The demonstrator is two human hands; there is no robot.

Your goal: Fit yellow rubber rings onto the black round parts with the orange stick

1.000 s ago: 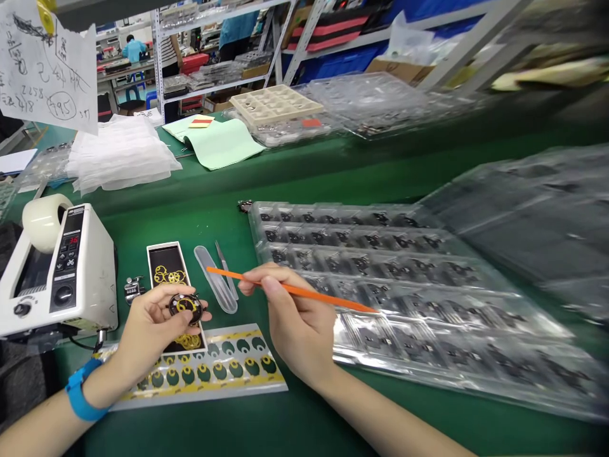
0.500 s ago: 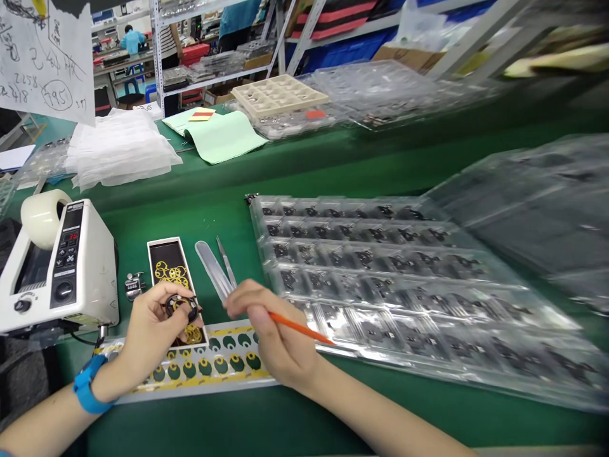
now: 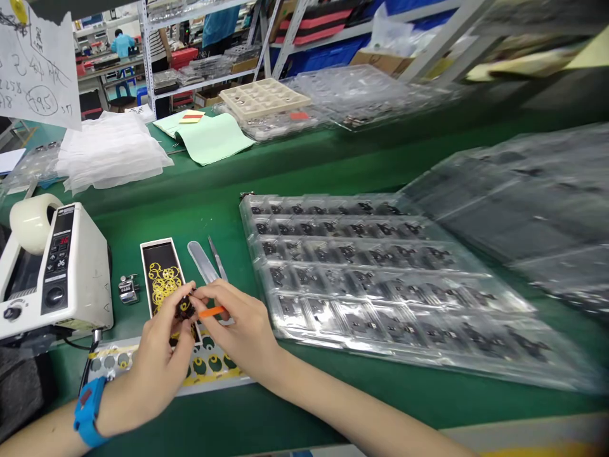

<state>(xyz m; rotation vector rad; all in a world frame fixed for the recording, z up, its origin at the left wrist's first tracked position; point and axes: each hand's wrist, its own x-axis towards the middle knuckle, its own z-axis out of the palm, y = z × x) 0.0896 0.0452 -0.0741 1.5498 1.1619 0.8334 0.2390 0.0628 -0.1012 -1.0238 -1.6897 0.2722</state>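
Note:
My left hand (image 3: 157, 362) pinches a small dark round part (image 3: 184, 307) between thumb and fingers. Close against it on the right, my right hand (image 3: 247, 333) grips a thin orange stick-like tool (image 3: 212, 312); its fingertips meet at the part and hide the tool's working end. Beneath the hands lies a narrow white box (image 3: 157, 242) with a dark inside, holding loose yellow rings (image 3: 164, 282). A backing sheet (image 3: 214, 379) with rows of yellow-edged ring cut-outs lies partly under both hands. Metal tweezers (image 3: 217, 257) and a clear plastic strip (image 3: 200, 259) rest just beyond the right hand.
A white tape dispenser (image 3: 85, 266) stands on the left, beside a small metal tally counter (image 3: 128, 289). Large clear blister trays (image 3: 380, 266) of black parts cover the right side. White sheets (image 3: 114, 149), green paper (image 3: 214, 139) and a cream tray (image 3: 264, 98) sit along the back.
My right hand has moved left and up to the dark part, with the orange tool turned in its fingers. My left hand has tilted the part up. The whole view has shifted slightly.

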